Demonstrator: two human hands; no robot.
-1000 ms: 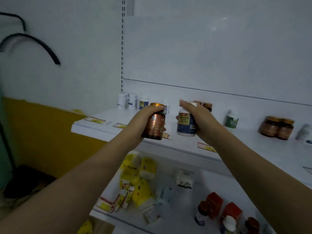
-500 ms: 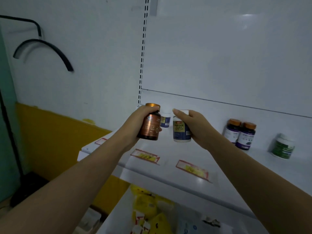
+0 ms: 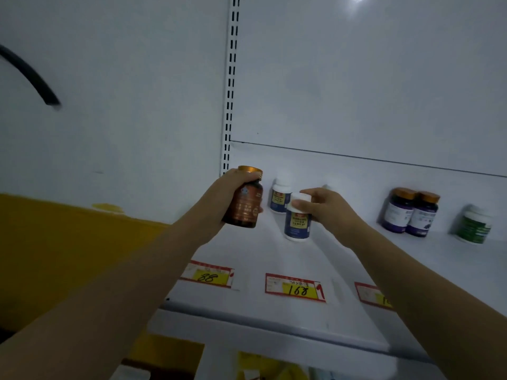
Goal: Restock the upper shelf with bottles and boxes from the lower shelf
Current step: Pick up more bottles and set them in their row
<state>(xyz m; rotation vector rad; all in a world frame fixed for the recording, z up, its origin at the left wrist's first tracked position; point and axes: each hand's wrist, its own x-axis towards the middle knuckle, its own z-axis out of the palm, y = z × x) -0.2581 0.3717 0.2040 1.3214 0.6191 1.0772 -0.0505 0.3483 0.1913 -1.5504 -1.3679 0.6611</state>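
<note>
We are holding both hands over upper shelf (image 3: 274,256). Our left hand (image 3: 233,193) is gripping amber bottle (image 3: 244,209) round body, clear of shelf. Our right hand (image 3: 326,207) is pinching cap end of blue-label bottle (image 3: 297,223), just in front of matching bottle (image 3: 279,198) at back wall.

We are judging the step: lowering it upright, label forward, in line behind 168 tag (image 3: 295,287), letting go only once base is sitting flat.

We are failing to tell whether base is touching shelf. Label print is reading as blur. Lower shelf is lying almost wholly cut off at bottom edge.
</note>
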